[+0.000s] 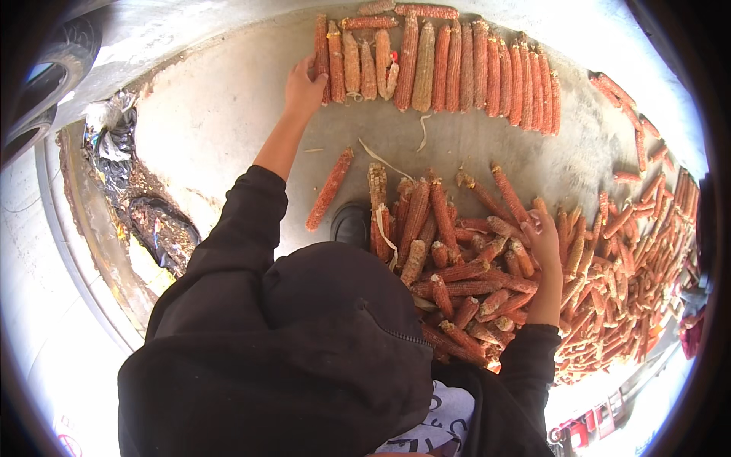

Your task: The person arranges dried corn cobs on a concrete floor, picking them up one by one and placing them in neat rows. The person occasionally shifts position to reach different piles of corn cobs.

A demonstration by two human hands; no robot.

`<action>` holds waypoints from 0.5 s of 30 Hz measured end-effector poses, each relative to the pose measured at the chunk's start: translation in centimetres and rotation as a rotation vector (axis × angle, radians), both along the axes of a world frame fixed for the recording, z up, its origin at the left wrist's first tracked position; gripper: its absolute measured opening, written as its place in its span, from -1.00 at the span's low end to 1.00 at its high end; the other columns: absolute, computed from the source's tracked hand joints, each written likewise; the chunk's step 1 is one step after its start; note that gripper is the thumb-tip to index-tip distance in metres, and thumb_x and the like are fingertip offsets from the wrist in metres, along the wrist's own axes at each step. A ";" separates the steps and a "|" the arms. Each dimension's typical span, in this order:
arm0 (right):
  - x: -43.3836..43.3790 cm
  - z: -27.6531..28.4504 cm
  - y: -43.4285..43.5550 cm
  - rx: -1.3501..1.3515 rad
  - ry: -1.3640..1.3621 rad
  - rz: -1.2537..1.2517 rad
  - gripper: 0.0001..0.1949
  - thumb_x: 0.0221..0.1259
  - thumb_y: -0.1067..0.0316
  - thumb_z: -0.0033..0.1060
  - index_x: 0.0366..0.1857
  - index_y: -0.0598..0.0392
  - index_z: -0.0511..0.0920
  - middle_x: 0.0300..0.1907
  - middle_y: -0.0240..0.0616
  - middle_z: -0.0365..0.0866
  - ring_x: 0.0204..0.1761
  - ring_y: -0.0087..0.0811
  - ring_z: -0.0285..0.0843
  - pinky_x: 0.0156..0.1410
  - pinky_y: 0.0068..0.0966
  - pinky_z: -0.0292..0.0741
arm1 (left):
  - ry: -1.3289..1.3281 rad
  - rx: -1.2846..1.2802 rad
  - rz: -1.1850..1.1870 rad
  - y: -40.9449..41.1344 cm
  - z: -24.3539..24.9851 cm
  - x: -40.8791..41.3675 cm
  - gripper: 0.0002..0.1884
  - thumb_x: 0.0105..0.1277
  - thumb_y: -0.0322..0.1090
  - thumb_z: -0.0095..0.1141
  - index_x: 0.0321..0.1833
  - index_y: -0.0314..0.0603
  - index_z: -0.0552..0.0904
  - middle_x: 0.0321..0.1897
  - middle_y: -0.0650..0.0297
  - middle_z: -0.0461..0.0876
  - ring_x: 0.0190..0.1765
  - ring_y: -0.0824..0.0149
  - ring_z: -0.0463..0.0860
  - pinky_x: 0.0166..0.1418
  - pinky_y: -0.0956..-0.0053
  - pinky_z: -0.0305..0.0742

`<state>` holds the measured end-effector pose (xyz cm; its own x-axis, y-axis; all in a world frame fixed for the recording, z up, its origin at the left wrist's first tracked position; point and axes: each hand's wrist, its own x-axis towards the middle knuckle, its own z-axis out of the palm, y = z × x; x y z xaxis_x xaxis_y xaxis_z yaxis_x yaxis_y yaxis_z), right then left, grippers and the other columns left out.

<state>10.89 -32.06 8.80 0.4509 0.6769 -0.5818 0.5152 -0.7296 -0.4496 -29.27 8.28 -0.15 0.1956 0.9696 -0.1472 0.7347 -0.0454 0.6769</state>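
A row of bare red and tan corn cobs (406, 63) lies side by side on the concrete floor, with a few cobs laid crosswise above it. At the row's left end, my left hand (305, 85) grips the outermost red cob (321, 51). My right hand (539, 231) is closed around a long red cob (508, 188) at the top of a loose heap of cobs (457, 285). A single red cob (329, 191) lies tilted on the floor between the row and my shoe.
Strips of dry husk (422, 132) lie on the floor. A larger cob pile (622, 274) spreads at the right. Black plastic bags and debris (114, 148) lie at the left, near tyres (63, 74). My black shoe (350, 224) stands beside the heap.
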 end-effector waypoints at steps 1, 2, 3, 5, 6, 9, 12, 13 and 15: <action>0.0 0.0 0.0 0.001 -0.009 0.004 -0.64 0.09 0.32 0.31 -0.01 0.14 0.56 -0.06 -0.10 0.53 0.00 -0.21 0.51 0.12 -0.34 0.44 | -0.047 -0.015 0.004 0.0 0.0 0.1 -0.49 0.20 -0.31 0.21 0.25 -0.13 0.47 0.10 0.05 0.50 0.05 0.13 0.57 0.17 0.26 0.46; 0.0 0.1 0.1 0.002 -0.018 0.007 -0.65 0.09 0.32 0.31 -0.01 0.14 0.56 -0.06 -0.11 0.53 -0.01 -0.21 0.51 0.12 -0.34 0.44 | -0.094 -0.031 0.008 0.0 0.1 0.1 -0.48 0.20 -0.30 0.22 0.26 -0.14 0.47 0.10 0.05 0.50 0.05 0.14 0.58 0.17 0.27 0.46; -0.1 0.1 0.1 0.001 -0.026 0.011 -0.65 0.09 0.32 0.31 -0.02 0.14 0.56 -0.07 -0.12 0.53 -0.01 -0.22 0.51 0.12 -0.34 0.44 | -0.140 -0.048 0.012 0.0 0.0 -0.1 -0.47 0.20 -0.30 0.22 0.26 -0.15 0.46 0.09 0.05 0.49 0.05 0.15 0.58 0.17 0.28 0.47; 0.2 -0.4 -0.3 0.022 -0.026 0.028 -0.65 0.09 0.31 0.31 -0.02 0.14 0.56 -0.06 -0.12 0.53 -0.03 -0.23 0.52 0.10 -0.34 0.45 | -0.107 -0.050 0.030 0.3 -0.3 -0.4 -0.47 0.20 -0.29 0.22 0.27 -0.16 0.46 0.08 0.05 0.49 0.03 0.17 0.59 0.15 0.28 0.48; 0.3 -0.4 -0.2 0.032 -0.029 0.035 -0.65 0.09 0.31 0.31 -0.03 0.13 0.56 -0.06 -0.12 0.53 -0.04 -0.23 0.52 0.10 -0.35 0.45 | -0.092 -0.052 0.037 0.4 -0.1 -0.3 -0.47 0.21 -0.29 0.22 0.27 -0.17 0.46 0.07 0.06 0.49 0.03 0.18 0.59 0.14 0.29 0.49; 0.2 0.1 -0.1 0.056 0.007 0.011 -0.66 0.10 0.30 0.32 -0.03 0.14 0.56 -0.09 -0.16 0.56 -0.09 -0.29 0.52 0.05 -0.39 0.45 | -0.026 0.155 0.108 -0.2 0.8 0.2 -0.50 0.22 -0.29 0.22 0.23 -0.21 0.48 0.06 0.04 0.48 -0.02 0.18 0.60 0.11 0.28 0.50; -0.8 2.3 1.5 0.095 0.075 -0.077 -0.67 0.13 0.29 0.32 -0.04 0.14 0.56 -0.17 -0.24 0.58 -0.16 -0.39 0.48 -0.01 -0.46 0.43 | -0.021 0.372 -0.019 -1.7 4.3 2.6 -0.56 0.23 -0.28 0.22 0.17 -0.21 0.50 0.01 0.06 0.51 -0.06 0.20 0.60 0.09 0.30 0.49; -1.4 2.8 2.7 0.105 0.119 -0.106 -0.68 0.15 0.30 0.31 -0.04 0.14 0.55 -0.20 -0.27 0.58 -0.17 -0.43 0.47 -0.03 -0.48 0.42 | -0.166 0.168 -0.076 -2.6 4.9 3.4 -0.57 0.24 -0.26 0.22 0.15 -0.20 0.51 -0.03 0.08 0.52 -0.06 0.23 0.59 0.09 0.32 0.49; -2.7 3.9 5.4 0.127 0.199 -0.170 -0.70 0.19 0.30 0.29 -0.04 0.15 0.55 -0.25 -0.32 0.59 -0.21 -0.51 0.44 -0.06 -0.52 0.41 | -0.355 -0.144 -0.251 -5.9 7.6 6.5 -0.58 0.27 -0.19 0.22 0.13 -0.18 0.51 -0.09 0.13 0.55 -0.07 0.28 0.57 0.08 0.36 0.47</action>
<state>8.17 -26.66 12.68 0.4497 0.6743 -0.5858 0.2826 -0.7295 -0.6228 -22.72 2.33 7.40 0.4840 0.8606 -0.1584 0.4348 -0.0795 0.8970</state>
